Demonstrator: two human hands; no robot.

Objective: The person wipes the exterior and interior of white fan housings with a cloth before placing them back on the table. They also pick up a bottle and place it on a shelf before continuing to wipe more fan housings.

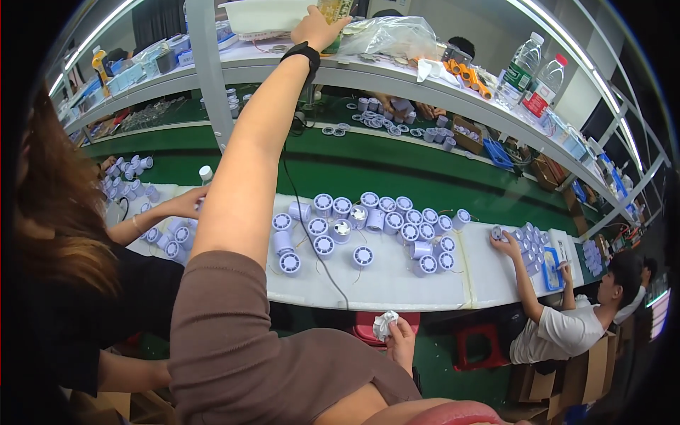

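Note:
My left arm stretches up to the overhead shelf, where my left hand [316,30] grips a green and yellow patterned container [334,10]. Its top is cut off by the picture's edge, so its exact kind does not show. Low in front of the bench, my right hand [401,345] pinches a crumpled white tissue [385,324]. Several small lavender cylindrical fan housings [363,256] stand or lie on the white bench top [382,290] beyond it. White fan blades [341,228] show in two of them.
A clear plastic bag [389,37], a white tub [263,15], orange parts [467,76] and two water bottles [520,65] occupy the shelf. Co-workers sit at left and at right [567,329]. A black cable [312,237] crosses the bench; a red stool [482,346] stands below.

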